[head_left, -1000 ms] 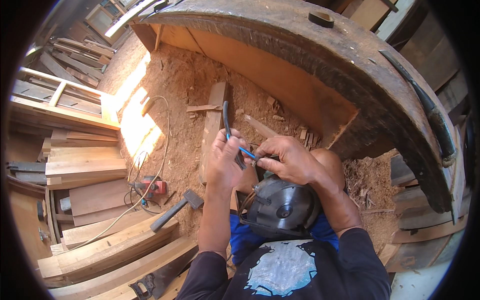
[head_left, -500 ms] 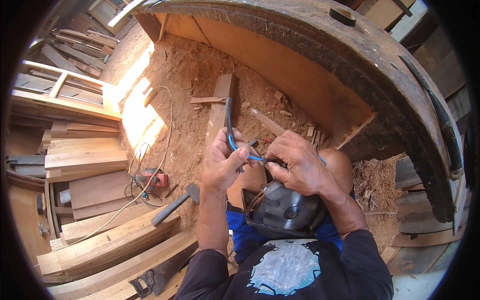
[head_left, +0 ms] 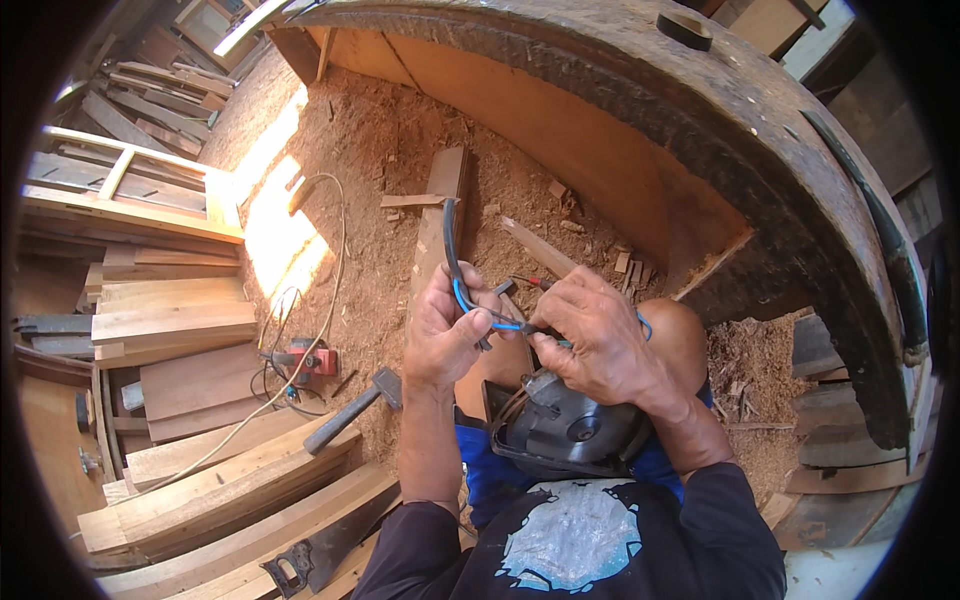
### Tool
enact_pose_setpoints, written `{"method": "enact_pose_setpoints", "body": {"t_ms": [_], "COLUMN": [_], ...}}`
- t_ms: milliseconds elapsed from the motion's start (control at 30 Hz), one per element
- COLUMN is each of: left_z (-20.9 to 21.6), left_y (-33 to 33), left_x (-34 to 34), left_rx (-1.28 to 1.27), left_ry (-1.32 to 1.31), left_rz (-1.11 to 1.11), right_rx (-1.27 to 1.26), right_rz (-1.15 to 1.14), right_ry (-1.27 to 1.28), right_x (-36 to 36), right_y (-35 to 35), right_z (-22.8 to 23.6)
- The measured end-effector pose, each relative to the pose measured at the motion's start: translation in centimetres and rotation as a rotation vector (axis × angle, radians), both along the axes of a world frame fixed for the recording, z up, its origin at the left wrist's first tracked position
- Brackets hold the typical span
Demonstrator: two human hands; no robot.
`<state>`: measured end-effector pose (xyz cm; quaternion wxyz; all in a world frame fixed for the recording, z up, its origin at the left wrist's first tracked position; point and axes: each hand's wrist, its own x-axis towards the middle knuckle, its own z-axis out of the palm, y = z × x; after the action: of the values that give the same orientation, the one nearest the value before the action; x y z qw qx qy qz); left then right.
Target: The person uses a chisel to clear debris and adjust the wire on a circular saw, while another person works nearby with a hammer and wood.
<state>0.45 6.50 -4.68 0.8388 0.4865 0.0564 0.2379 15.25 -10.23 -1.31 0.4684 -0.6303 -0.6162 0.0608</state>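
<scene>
My left hand (head_left: 440, 335) is closed on a black-sheathed cable (head_left: 450, 228), whose free part curves up above the fingers. A blue wire (head_left: 507, 327) runs from the cable across to my right hand (head_left: 600, 335). The fingers of my right hand pinch the wire's end, where a small dark piece shows; what exactly it is stays partly hidden. A black circular saw (head_left: 570, 425) with a round guard rests in my lap, below both hands. Just beyond my right fingers lies a red-handled tool (head_left: 541, 283), partly covered by the hand.
A hammer (head_left: 350, 412) lies on stacked planks (head_left: 230, 490) at left, near a handsaw (head_left: 290, 570) and a red power tool (head_left: 312, 360) with a cord. Sawdust covers the ground. A large curved wooden structure (head_left: 600, 90) arches ahead and right, bearing a dark tape roll (head_left: 685, 31).
The cable's upper part has tilted slightly left and lower. Both hands have shifted only a little and keep their hold on the wire.
</scene>
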Motion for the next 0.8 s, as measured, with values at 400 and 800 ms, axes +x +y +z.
{"method": "enact_pose_setpoints", "body": {"t_ms": [400,800], "left_z": [1.1,2.9], "left_y": [-1.7,-3.8], "left_x": [0.1,2.1], "left_rx": [0.052,0.108], "left_ry": [0.059,0.033], "left_rz": [0.083,0.101], "right_rx": [-0.111,0.1], "right_rz": [-0.156,-1.008], "right_ry": [-0.054,-0.869], "right_x": [-1.2,2.5], "right_y": [-1.9,-13.9], "right_z": [2.4,19.9]}}
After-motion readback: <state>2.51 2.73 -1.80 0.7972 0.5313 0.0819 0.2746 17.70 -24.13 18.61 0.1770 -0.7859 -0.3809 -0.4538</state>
